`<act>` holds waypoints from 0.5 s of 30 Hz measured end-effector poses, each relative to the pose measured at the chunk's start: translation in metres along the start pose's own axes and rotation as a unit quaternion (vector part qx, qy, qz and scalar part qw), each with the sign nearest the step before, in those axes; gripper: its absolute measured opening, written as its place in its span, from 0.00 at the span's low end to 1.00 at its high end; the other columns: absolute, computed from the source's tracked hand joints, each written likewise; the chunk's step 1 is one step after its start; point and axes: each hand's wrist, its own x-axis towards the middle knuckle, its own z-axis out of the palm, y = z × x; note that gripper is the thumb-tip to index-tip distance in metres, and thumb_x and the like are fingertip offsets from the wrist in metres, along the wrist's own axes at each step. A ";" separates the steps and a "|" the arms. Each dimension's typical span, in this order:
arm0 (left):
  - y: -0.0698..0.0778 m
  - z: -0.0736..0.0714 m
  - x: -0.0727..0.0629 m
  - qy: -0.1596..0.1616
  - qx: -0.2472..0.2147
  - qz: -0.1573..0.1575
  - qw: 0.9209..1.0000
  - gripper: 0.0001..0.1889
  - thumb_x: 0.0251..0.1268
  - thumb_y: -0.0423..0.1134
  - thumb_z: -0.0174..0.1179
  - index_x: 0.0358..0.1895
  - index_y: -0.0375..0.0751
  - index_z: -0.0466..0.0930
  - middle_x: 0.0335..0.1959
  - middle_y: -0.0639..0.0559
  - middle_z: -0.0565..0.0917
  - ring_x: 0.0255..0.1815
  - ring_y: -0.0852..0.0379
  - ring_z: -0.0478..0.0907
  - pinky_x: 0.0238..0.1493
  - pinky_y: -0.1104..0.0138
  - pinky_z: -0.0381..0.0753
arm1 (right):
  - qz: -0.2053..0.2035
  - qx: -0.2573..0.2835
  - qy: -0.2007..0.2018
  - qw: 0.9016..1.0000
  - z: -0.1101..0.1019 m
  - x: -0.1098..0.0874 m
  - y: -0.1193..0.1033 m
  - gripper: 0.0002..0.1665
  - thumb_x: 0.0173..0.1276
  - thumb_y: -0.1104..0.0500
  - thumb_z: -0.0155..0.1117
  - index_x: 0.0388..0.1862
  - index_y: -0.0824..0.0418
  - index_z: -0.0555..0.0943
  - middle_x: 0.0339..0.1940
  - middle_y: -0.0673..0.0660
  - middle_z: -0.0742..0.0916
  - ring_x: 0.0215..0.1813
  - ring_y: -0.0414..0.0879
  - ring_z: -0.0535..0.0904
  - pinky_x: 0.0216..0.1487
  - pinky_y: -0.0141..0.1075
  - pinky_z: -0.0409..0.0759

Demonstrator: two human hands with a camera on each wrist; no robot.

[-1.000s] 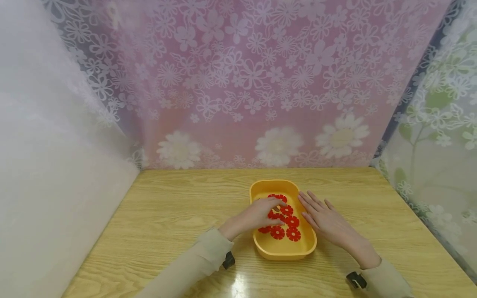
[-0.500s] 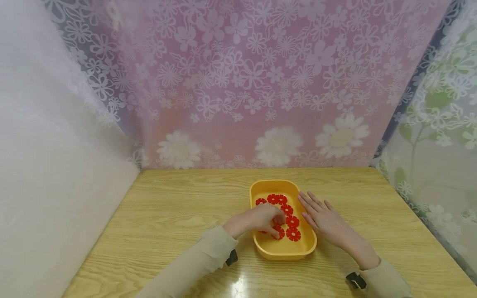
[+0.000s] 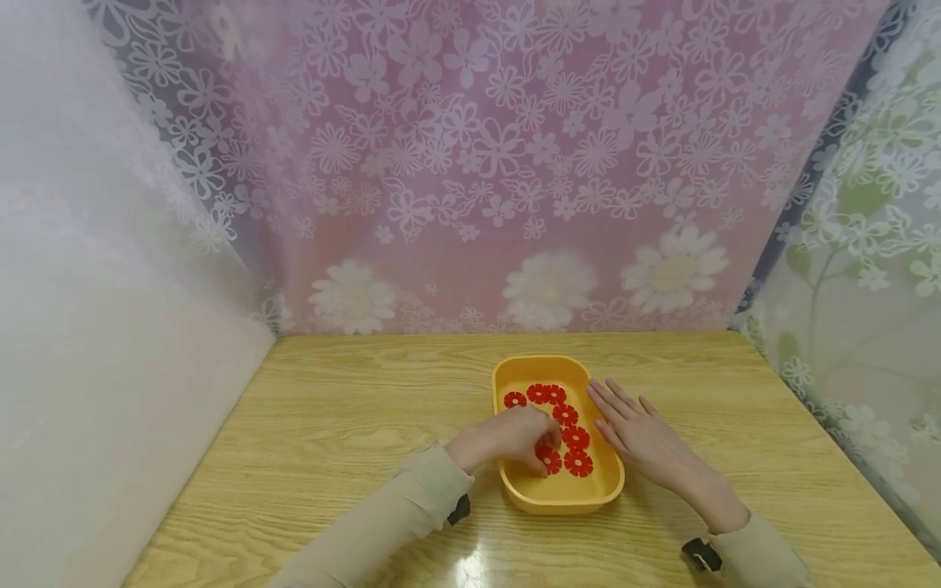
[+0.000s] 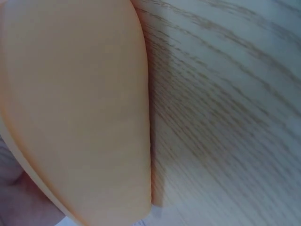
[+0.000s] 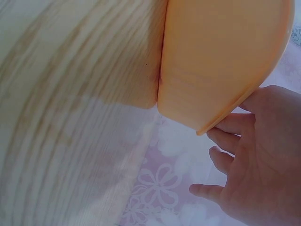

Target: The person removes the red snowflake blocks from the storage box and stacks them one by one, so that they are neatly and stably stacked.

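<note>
In the head view a yellow plastic tub (image 3: 562, 500) holds several red flower-shaped discs (image 3: 578, 463), lying flat with notched edges and a pale centre hole. My left hand (image 3: 515, 437) reaches over the tub's left rim, its fingers bent down among the discs and its thumb beside one of them. Whether the fingers pinch a disc I cannot tell, since the hand hides them. My right hand (image 3: 647, 441) lies along the outside of the right rim with fingers straight. In the right wrist view those fingertips touch the tub's rim (image 5: 244, 96).
The tub stands on a light wood-grain table (image 3: 353, 425). A pink flowered curtain (image 3: 470, 204) hangs behind the table. A white wall (image 3: 110, 327) is on the left, and a pale flowered sheet (image 3: 845, 327) on the right.
My left hand has lowered and moved slightly toward me inside the tub, its fingers bending onto the discs. Discs at the far left of the tub have come into sight. My right hand stays put.
</note>
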 end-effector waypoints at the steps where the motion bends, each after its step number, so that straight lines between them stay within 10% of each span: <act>1: 0.000 0.000 0.000 0.000 0.005 0.001 1.000 0.18 0.53 0.45 0.79 0.45 0.46 0.86 0.38 0.59 0.85 0.36 0.68 0.76 0.42 0.80 0.75 | 0.000 0.000 0.001 1.000 0.000 0.000 0.000 0.33 0.80 0.56 0.54 0.79 0.66 0.62 0.80 0.62 0.65 0.79 0.63 0.59 0.71 0.69 0.59; 15: -0.007 0.000 0.002 0.031 0.001 0.007 0.999 0.20 0.56 0.44 0.76 0.51 0.45 0.84 0.43 0.59 0.83 0.39 0.66 0.74 0.46 0.78 0.75 | -0.009 -0.016 0.010 1.000 0.003 0.001 0.003 0.34 0.79 0.54 0.56 0.78 0.65 0.64 0.79 0.62 0.67 0.78 0.62 0.61 0.69 0.70 0.63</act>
